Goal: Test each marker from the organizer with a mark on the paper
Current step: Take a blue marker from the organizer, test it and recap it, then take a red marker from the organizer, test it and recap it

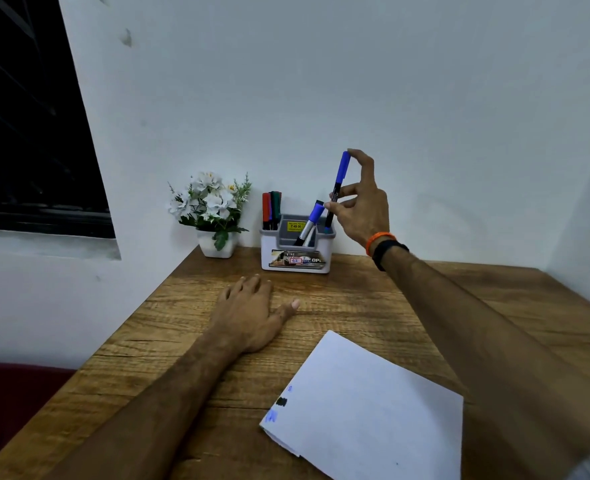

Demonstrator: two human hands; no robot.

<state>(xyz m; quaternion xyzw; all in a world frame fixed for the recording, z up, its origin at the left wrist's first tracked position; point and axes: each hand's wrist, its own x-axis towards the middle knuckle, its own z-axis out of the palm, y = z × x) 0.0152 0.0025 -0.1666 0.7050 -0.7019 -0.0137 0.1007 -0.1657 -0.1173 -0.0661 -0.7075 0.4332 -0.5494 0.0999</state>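
A white and grey organizer (297, 263) stands at the back of the wooden table against the wall. My right hand (363, 202) grips a blue-capped marker (338, 181) upright, its lower end inside the organizer's right compartment. Another blue-capped marker (311, 220) leans in the middle compartment. Red, purple and green markers (271, 207) stand in the left compartment. A white sheet of paper (366, 410) lies near the front, with blue and black marks (279, 403) along its left edge. My left hand (252, 313) rests flat on the table, holding nothing.
A small white pot of white flowers (214, 209) stands left of the organizer. The table (169, 341) ends at a left edge with a dark red seat (9, 393) below. A dark window (27, 116) fills the upper left wall.
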